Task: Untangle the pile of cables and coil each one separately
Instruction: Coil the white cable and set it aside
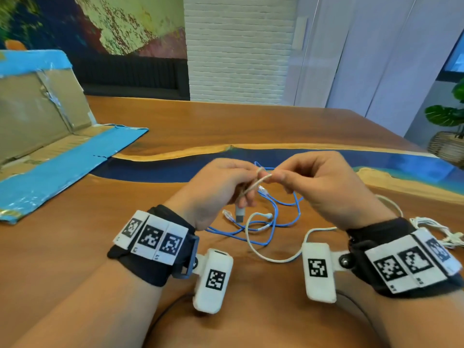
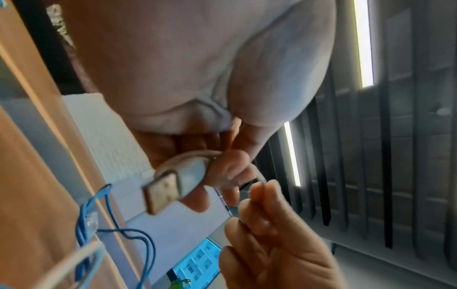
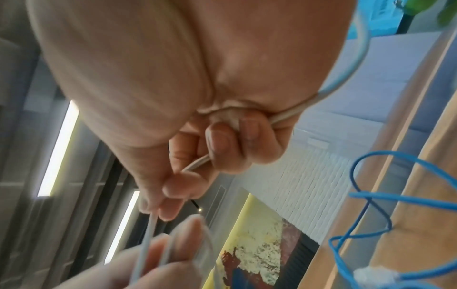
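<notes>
My left hand is raised over the wooden table and grips a folded white USB cable; its USB plug hangs below my fingers. My right hand pinches the same white cable right beside the left fingertips, and the strand runs through my curled fingers. The rest of the white cable loops down onto the table between my wrists. A thin blue network cable lies loosely tangled under my hands, its clear plugs showing.
A flattened cardboard box with blue tape lies at the table's left. Another bundled white cable sits by my right wrist. A potted plant stands beyond the table's right edge.
</notes>
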{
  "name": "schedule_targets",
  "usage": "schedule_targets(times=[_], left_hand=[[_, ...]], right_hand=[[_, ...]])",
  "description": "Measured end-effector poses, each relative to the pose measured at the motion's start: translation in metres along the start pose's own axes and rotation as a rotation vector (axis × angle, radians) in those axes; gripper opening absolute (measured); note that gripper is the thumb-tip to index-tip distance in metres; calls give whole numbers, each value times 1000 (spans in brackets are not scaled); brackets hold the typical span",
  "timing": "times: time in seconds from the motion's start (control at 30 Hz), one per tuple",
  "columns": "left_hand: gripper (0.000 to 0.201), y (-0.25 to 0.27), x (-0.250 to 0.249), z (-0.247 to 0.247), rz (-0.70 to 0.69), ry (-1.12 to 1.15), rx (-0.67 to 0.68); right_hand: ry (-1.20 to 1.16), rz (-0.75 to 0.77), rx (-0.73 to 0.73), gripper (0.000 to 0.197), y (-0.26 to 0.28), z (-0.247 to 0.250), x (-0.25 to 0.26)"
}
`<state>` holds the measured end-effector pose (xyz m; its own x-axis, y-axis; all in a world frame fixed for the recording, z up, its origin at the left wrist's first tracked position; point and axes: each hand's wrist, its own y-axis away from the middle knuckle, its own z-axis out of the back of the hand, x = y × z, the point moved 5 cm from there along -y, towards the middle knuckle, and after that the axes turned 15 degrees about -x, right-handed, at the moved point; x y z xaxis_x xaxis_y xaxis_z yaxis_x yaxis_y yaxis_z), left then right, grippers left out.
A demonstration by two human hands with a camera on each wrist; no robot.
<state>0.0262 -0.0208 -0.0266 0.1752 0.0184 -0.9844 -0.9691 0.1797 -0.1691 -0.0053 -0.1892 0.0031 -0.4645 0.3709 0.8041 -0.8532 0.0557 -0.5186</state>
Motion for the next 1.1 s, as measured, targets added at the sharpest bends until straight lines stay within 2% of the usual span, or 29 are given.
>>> schedule_targets(times=[0.07, 0.13, 0.27, 0.37, 0.5, 0.63, 0.73, 0.9, 0.97, 1.03, 1.1], left_hand=[[41, 7, -1, -8, 23, -59, 108], [45, 11, -2, -14, 39, -52, 148], [37, 8, -5, -9, 104, 243, 59], [35, 3, -9, -4, 114, 508, -19], [31, -1, -10, -1, 96, 713, -128], [31, -7, -4, 9, 41, 594, -284], [32, -9, -3, 15, -19, 423, -330], [23, -8, 6, 4, -20, 20, -187], [30, -5, 9, -2, -12, -105, -100], [42, -2, 9, -4, 18, -125, -51], [53, 0, 9, -3, 79, -43, -19]], right_hand=[[51, 24, -76, 13, -4, 6, -7], [74, 28, -129, 12, -6, 6, -12], [93, 17, -185, 13, -9, 7, -20], [117, -74, -103, 24, -6, 0, -25], [176, -154, 145, 27, 6, -27, -26], [197, -208, 302, 21, 15, -41, -30], [148, -206, 342, 16, 20, -44, -22], [38, -133, 185, 14, 12, -31, -11], [-67, -156, 123, 16, 8, -26, -12], [-178, -202, -19, 16, 1, -13, -16], [-310, -266, -140, 14, -6, 5, -21]])
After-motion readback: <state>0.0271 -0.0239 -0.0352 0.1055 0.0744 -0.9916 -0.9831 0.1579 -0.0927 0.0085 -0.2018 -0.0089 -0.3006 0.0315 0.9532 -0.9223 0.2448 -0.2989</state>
